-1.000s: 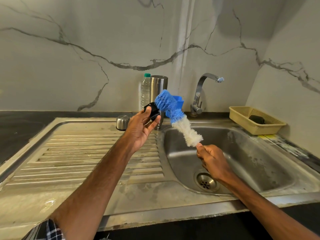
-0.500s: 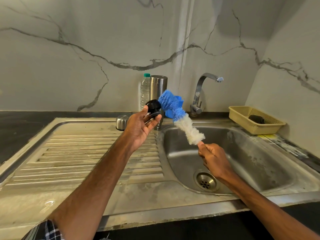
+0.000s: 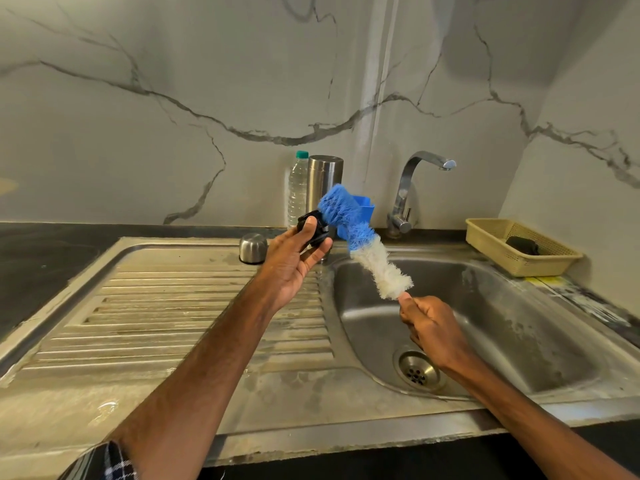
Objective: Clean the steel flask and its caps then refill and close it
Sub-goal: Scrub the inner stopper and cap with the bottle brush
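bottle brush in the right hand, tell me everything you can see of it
The bottle brush is a long round brush with dense blue bristles on its upper half and shaggy white ones on the lower half, synthetic by the look. Its handle is hidden inside the right hand, which grips it just below the white bristles. It slants up and to the left above the sink basin, and its blue end touches the black cap held in the left hand.

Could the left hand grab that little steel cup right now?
Probably not yet: the left hand grips the black cap, though the steel cup stands close with nothing between.
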The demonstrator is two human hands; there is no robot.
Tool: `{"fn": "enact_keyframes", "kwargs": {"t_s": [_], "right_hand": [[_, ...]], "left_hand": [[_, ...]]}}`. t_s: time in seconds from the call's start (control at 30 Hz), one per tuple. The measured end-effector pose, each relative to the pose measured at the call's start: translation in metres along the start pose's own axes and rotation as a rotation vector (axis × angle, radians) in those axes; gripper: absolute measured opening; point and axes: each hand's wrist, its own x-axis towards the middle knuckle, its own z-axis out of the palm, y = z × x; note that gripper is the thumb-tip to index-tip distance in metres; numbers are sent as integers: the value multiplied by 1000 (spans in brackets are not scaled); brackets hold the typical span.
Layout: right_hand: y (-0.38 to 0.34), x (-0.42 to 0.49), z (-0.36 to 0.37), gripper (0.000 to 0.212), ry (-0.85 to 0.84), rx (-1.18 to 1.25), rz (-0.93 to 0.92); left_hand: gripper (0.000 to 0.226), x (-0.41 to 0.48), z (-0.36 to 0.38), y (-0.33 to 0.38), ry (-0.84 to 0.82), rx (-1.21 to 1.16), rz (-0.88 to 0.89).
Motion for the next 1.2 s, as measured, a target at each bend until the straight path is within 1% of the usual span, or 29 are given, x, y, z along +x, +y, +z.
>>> {"fn": "enact_keyframes", "kwargs": {"t_s": [0.1, 0.2, 0.3, 0.4, 0.53, 0.6, 0.67, 0.77, 0.87, 0.97, 1.07, 1.2], "right_hand": [[0, 0, 0, 56, -3, 4, 5], [-2, 0, -1, 53, -3, 27, 16], [-5, -1, 0, 55, -12, 10, -5], [-5, -1, 0, 52, 5, 40, 25], [-5, -1, -1, 54, -5, 12, 1], [-4, 1, -2, 52, 19, 18, 36], [-5, 0, -2, 50, 4, 51, 42], [-6, -2, -3, 50, 3, 90, 44], [-7, -2, -2, 49, -23, 138, 60], [-7, -2, 1, 50, -64, 224, 76], [-6, 0, 0, 49, -58, 252, 115], [-7, 1, 1, 50, -67, 280, 145]], "left_hand": [[28, 2, -3, 1, -2, -10, -6], [32, 2, -2, 1, -8, 7, -11], [30, 3, -3, -1, -9, 8, -19], [36, 4, -5, -1, -10, 3, -27], [29, 3, -6, 0, -32, -23, -39], [35, 2, -7, 0, -43, -29, -41], [39, 1, -5, 0, -58, -39, -46], [38, 1, -4, 0, -69, -20, -57], [40, 0, -4, -2, -100, -10, -106], [38, 0, -4, 0, -116, -70, -130], [38, 0, -6, 3, -110, -136, -131], [43, 2, -8, 1, -91, -135, -117]]}}
